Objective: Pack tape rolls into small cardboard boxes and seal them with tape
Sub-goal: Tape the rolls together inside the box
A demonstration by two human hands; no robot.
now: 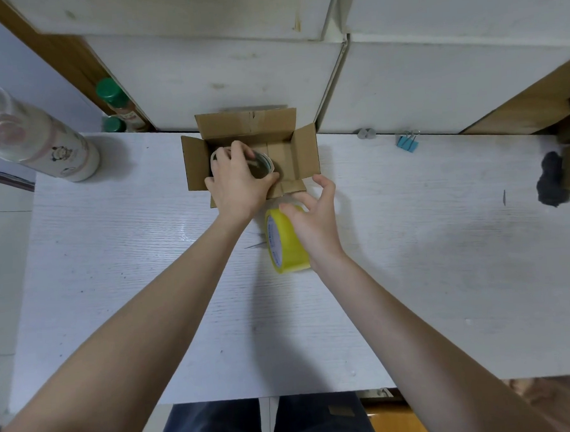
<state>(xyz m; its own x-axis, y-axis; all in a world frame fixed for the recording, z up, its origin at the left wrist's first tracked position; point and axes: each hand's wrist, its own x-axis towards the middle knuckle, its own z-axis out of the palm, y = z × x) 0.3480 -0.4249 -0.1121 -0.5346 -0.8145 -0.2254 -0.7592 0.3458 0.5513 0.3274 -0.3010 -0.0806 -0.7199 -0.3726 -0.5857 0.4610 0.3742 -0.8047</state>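
A small cardboard box (274,140) sits open near the far edge of a white desk (114,257), all four flaps standing out. Over its left half, the person's left hand (239,182) grips a clear tape roll (264,165), fingers curled round its rim, and holds it at the mouth of the box; whether the roll already rests on the bottom is hidden by the hand. Just beside the box's near flap, the right hand (313,214) hovers with fingers spread and relaxed, holding nothing. Under it stands a yellow tape roll (286,242) on its edge on the desk (likely the one meant for sealing).

This looks like the packing step: the roll is going in, and the sealing has not begun. The next move calls for letting the roll settle flat inside, then folding the flaps shut before any tape is drawn across.

Further out, a white bottle (35,136) with pink trim lies at the far left, a blue binder clip (407,141) sits by the back edge to the right, and a dark object (552,182) rests at the right border.
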